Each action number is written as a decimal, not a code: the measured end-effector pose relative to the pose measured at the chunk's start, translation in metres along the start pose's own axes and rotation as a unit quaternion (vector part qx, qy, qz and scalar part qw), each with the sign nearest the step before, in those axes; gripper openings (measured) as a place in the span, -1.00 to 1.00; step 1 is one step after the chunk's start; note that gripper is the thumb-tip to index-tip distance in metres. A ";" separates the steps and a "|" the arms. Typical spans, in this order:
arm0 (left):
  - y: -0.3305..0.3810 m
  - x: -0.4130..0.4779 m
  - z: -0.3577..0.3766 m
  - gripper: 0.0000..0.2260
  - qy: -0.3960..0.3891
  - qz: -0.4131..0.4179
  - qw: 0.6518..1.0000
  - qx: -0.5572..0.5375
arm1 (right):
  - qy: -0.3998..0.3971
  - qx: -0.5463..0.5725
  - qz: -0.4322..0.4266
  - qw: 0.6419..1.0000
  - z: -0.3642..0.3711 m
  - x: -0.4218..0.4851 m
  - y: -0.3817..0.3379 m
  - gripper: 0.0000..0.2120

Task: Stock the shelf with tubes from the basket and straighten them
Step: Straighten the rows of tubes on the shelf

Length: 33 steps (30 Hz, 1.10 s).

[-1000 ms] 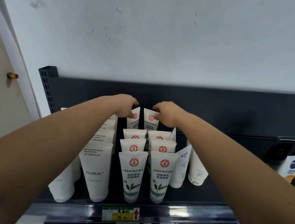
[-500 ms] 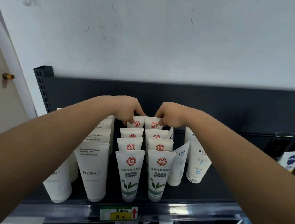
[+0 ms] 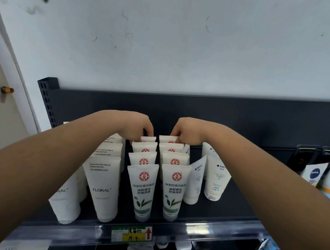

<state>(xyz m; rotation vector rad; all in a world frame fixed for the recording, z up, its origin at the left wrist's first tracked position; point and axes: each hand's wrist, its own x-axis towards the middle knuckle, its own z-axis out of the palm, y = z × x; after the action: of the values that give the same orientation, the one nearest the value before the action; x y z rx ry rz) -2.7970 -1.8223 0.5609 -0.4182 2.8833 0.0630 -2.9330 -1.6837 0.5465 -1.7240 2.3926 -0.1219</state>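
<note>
The fingertips of both hands are mostly hidden behind the knuckles. The left hand has its fingers curled down and its thumb closing on the crimped top of the back left tube. The right hand is curled the same way, pinching the top edge of the back right tube. Only a narrow strip shows of each of these two tubes; the tubes in front cover the rest.

They are the far ends of two rows of green-leaf tubes, four deep, in the middle of the dark metal shelf. The tubes are smooth, soft white plastic, flat and wide at the crimp and narrowing to a round cap. Each stands cap down with its long axis upright, leaning slightly away, and its red seal faces the near side.

To the left stand plain white FLORAL tubes, the outermost partly covered by the left forearm. To the right are two white tubes with blue print, the nearer one turned at an angle. A glossy clear rail runs along the near edge, carrying a green and yellow price tag whose handwriting is hard to read.
</note>
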 end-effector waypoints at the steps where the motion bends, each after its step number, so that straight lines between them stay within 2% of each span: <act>1: 0.000 -0.001 0.000 -0.70 0.003 0.002 1.000 0.000 | 0.001 0.000 0.001 1.000 0.000 0.000 -0.001 -0.79; 8: -0.004 -0.001 0.006 -0.74 0.024 -0.003 1.000 0.011 | 0.011 -0.004 0.009 1.000 0.002 -0.002 -0.003 -0.76; 17: -0.001 -0.005 0.004 -0.74 0.004 0.015 1.000 -0.009 | -0.003 -0.028 0.016 0.999 0.001 0.000 -0.007 -0.77; 24: -0.002 -0.004 0.004 -0.71 -0.004 -0.001 1.000 -0.027 | -0.007 -0.042 0.027 0.999 0.000 0.001 -0.008 -0.75; 33: -0.004 -0.002 0.004 -0.73 0.008 0.018 0.999 -0.027 | -0.011 -0.050 0.029 0.998 -0.005 0.001 -0.006 -0.76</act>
<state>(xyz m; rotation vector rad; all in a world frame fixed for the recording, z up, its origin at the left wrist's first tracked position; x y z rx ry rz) -2.7927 -1.8254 0.5576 -0.3768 2.9104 0.1449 -2.9284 -1.6867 0.5520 -1.6849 2.4700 0.0251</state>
